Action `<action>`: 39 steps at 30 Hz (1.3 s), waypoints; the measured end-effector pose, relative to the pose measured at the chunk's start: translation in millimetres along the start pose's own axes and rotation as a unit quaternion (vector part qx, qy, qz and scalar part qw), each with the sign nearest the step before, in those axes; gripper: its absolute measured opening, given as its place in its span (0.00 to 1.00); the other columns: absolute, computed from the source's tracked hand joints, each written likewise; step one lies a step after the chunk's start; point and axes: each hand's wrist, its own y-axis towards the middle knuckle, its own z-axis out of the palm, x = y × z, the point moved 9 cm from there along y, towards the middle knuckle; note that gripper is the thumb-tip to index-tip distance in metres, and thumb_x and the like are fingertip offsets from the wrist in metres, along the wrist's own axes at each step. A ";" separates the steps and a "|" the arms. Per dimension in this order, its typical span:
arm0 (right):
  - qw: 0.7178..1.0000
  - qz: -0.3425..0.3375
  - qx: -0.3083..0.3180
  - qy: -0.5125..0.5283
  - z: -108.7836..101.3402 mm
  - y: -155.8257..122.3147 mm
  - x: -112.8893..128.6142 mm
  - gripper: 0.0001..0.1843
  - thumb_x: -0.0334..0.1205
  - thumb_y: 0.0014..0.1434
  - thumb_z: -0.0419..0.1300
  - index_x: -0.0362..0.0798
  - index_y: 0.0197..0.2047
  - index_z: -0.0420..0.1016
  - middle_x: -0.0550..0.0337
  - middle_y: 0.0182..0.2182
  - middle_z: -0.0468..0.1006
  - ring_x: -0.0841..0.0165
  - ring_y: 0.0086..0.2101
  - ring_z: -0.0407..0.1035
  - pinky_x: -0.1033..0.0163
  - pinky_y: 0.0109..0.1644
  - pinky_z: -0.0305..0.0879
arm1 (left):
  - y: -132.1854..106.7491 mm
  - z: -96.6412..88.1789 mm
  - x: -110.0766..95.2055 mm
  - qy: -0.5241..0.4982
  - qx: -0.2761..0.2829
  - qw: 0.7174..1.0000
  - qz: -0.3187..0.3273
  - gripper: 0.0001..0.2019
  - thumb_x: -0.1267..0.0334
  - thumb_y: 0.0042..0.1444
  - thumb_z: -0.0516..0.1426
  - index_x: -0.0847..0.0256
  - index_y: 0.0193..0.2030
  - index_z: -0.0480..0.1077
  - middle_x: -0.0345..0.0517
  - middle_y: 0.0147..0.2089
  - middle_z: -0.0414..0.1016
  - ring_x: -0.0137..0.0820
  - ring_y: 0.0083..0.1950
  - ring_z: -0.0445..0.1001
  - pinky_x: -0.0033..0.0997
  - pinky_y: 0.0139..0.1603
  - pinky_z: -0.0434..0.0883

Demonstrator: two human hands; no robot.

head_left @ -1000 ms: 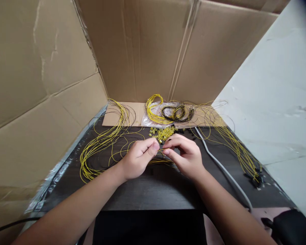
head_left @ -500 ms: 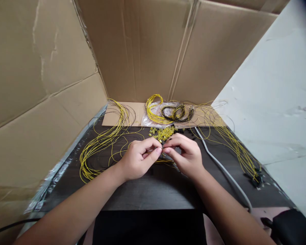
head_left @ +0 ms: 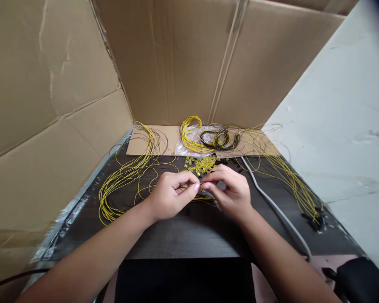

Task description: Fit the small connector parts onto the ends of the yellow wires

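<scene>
My left hand (head_left: 172,195) and my right hand (head_left: 230,191) meet fingertip to fingertip over the dark table (head_left: 183,235). Both are closed in a pinch on a thin yellow wire and a tiny part that is too small to name. More loose yellow wires (head_left: 205,198) lie on the table under the hands. Just behind the fingers sits a small pile of yellow connector pieces (head_left: 204,163). A large loose bundle of yellow wires (head_left: 126,176) spreads out to the left of my left hand.
Cardboard walls (head_left: 183,63) close in the back and left. A clear bag with coiled yellow and black wires (head_left: 208,139) lies at the back. Another yellow wire bundle (head_left: 297,185) and a grey cable (head_left: 274,206) run along the right, beside a white surface (head_left: 344,126).
The fingertips of both hands have shifted slightly against each other while keeping the pinch. The hands stay in the same place over the table.
</scene>
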 end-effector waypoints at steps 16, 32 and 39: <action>0.998 0.014 0.054 -0.034 10.3 -2.8 -3.2 0.03 0.30 0.63 0.60 0.46 0.40 0.72 0.59 0.32 0.74 0.73 0.30 0.65 0.65 0.34 0.63 | -3.8 -4.2 -20.5 0.199 -0.085 0.961 0.172 0.02 0.70 0.60 0.57 0.62 0.39 0.70 0.45 0.36 0.70 0.27 0.34 0.69 0.27 0.37 0.68; 0.996 0.015 0.075 -0.039 14.9 -4.2 -1.2 0.05 0.29 0.61 0.58 0.47 0.39 0.69 0.58 0.33 0.72 0.71 0.31 0.64 0.63 0.36 0.63 | -10.4 -6.8 -33.5 0.288 -0.130 0.918 0.240 0.06 0.71 0.56 0.60 0.63 0.41 0.71 0.47 0.38 0.75 0.30 0.38 0.75 0.27 0.39 0.72; 0.996 0.011 0.079 -0.041 14.6 -4.1 1.8 0.05 0.29 0.61 0.58 0.48 0.39 0.69 0.59 0.33 0.72 0.72 0.30 0.63 0.63 0.36 0.63 | -12.8 -6.0 -39.8 0.294 -0.138 0.912 0.251 0.04 0.72 0.55 0.61 0.64 0.38 0.71 0.45 0.35 0.75 0.28 0.34 0.74 0.26 0.36 0.71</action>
